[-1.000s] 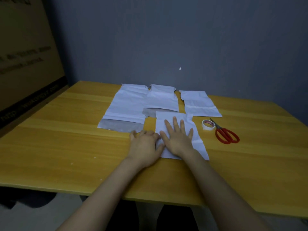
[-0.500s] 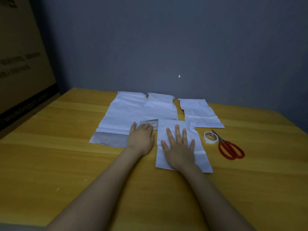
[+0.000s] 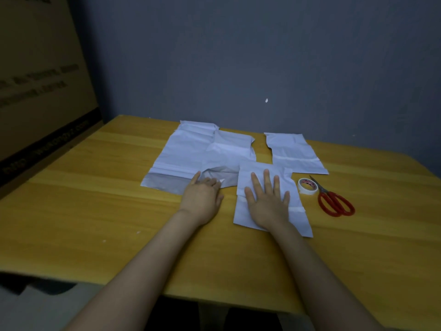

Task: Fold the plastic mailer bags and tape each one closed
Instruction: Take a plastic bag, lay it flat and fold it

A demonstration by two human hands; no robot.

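Observation:
A folded white mailer bag (image 3: 248, 211) lies near the table's middle, and my right hand (image 3: 268, 201) presses flat on it with fingers spread. My left hand (image 3: 202, 195) rests to its left, fingertips on the grey flap edge of a middle mailer bag (image 3: 230, 151). That bag overlaps a larger white mailer bag (image 3: 183, 149) with a grey strip along its near edge. A third flat white mailer bag (image 3: 293, 151) lies at the back right. A roll of white tape (image 3: 307, 186) sits just right of the folded bag.
Red-handled scissors (image 3: 334, 201) lie right of the tape roll. The yellow wooden table (image 3: 95, 211) stands against a grey wall. A large cardboard box (image 3: 35, 80) stands at the left. The table's near edge is close to my forearms.
My left hand left the folded bag's left edge and moved up-left onto the grey flap of the neighbouring bag. My right hand stayed flat on the folded bag. The view tilted slightly.

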